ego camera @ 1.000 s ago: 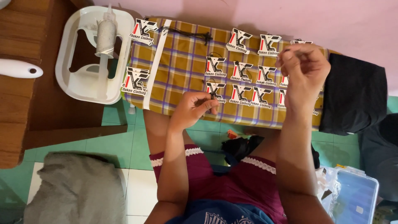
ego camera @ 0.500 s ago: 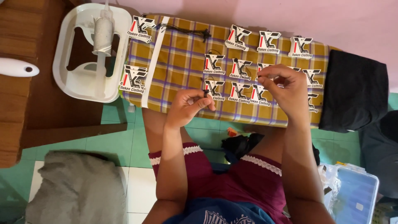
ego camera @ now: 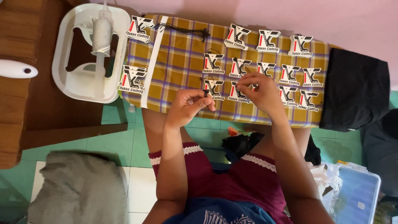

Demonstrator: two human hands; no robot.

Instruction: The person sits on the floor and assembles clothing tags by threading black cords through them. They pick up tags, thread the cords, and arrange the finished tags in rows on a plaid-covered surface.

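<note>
Several white, black and red paper tags (ego camera: pixel 239 67) lie in rows on a yellow plaid cloth (ego camera: pixel 182 62) that covers a board across my lap. My left hand (ego camera: pixel 188 105) pinches a small black string end (ego camera: pixel 206 93) at the cloth's near edge. My right hand (ego camera: pixel 259 92) rests over the tags beside it, fingers closed on a thin black string at one tag. The two hands are close together. A bundle of black strings (ego camera: pixel 186 31) lies near the cloth's far edge.
A white plastic stand with a spool (ego camera: pixel 97 45) sits left of the board on a wooden table (ego camera: pixel 25 103). Black fabric (ego camera: pixel 356 93) hangs at the right. A grey cloth (ego camera: pixel 78 188) lies on the floor at left, a clear plastic box (ego camera: pixel 354 195) at right.
My right hand has come down from the far right edge of the cloth to the tags beside my left hand. My left hand has stayed at the near edge.
</note>
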